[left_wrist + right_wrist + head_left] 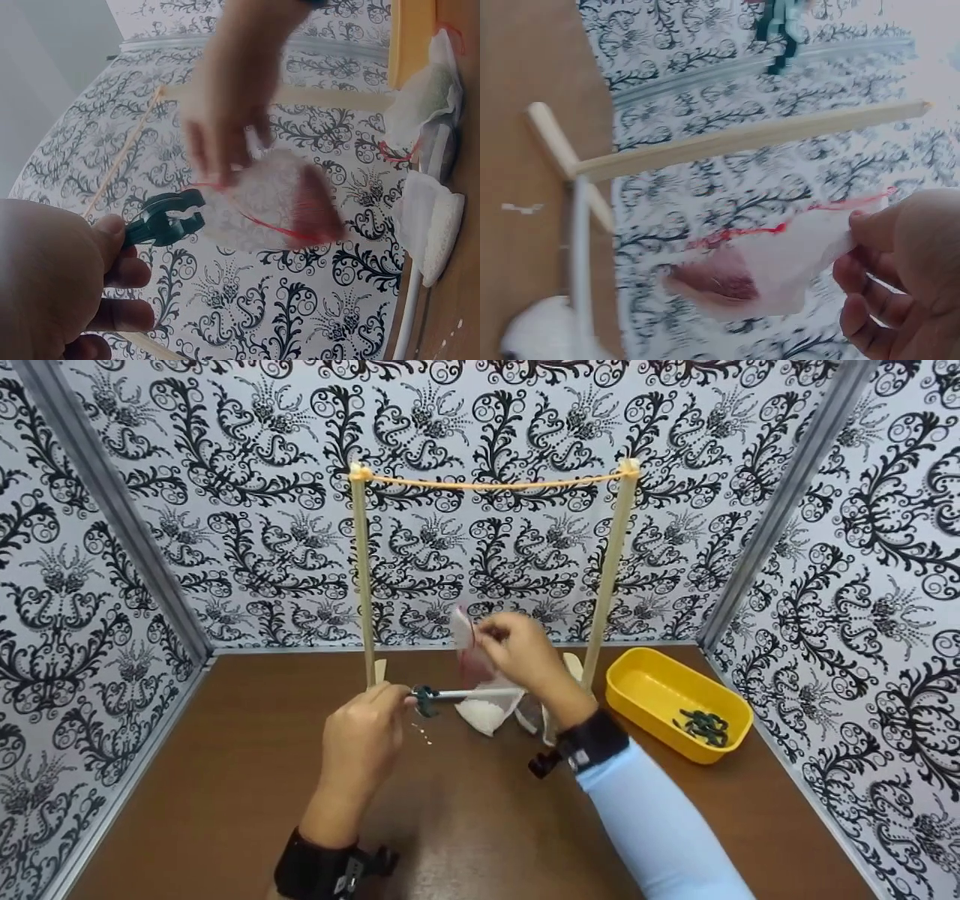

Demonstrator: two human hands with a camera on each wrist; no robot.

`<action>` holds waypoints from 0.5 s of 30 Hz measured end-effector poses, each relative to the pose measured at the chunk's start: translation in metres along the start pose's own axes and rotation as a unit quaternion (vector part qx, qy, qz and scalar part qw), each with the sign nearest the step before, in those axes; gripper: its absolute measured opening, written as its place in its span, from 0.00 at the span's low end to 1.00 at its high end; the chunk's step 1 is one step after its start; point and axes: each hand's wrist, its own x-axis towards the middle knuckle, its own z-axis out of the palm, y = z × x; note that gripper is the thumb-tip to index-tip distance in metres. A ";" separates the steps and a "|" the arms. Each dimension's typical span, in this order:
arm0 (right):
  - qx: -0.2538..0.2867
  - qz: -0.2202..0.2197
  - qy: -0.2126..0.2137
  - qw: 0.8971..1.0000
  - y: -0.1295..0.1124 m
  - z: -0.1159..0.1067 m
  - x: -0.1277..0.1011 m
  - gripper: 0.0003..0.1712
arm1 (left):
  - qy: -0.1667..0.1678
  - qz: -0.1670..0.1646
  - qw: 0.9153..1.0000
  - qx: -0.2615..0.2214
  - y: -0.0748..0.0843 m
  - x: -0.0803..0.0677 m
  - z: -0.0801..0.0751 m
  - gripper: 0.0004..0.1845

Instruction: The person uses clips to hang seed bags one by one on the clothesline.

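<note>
My left hand pinches a dark green clip between thumb and forefinger, its jaws apart. Just right of and above it, my right hand holds up a see-through white pouch by its edge. A red cord runs along the pouch, and something dark red shows inside. In the left wrist view the right hand is blurred. Below the hands, a pouch with white contents lies on the table, beside a darker pouch partly hidden by the right wrist.
An orange cord hangs between a left wooden post and a right wooden post. A white rod runs low between them. At the right, a yellow tray contains several dark green clips. White crumbs lie near the left hand.
</note>
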 end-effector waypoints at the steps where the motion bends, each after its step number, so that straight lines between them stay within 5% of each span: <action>1: 0.001 -0.004 0.007 1.000 -0.007 -0.004 0.007 0.07 | 0.000 -0.002 1.000 0.001 -0.001 0.001 -0.001 0.09; 8: -0.049 -0.013 0.025 0.998 -0.047 -0.034 0.050 0.08 | 0.024 0.006 0.998 0.053 -0.011 0.027 0.000 0.08; 15: -0.098 -0.013 0.052 0.994 -0.075 -0.056 0.076 0.08 | -0.007 -0.006 0.994 0.105 -0.027 0.104 -0.010 0.11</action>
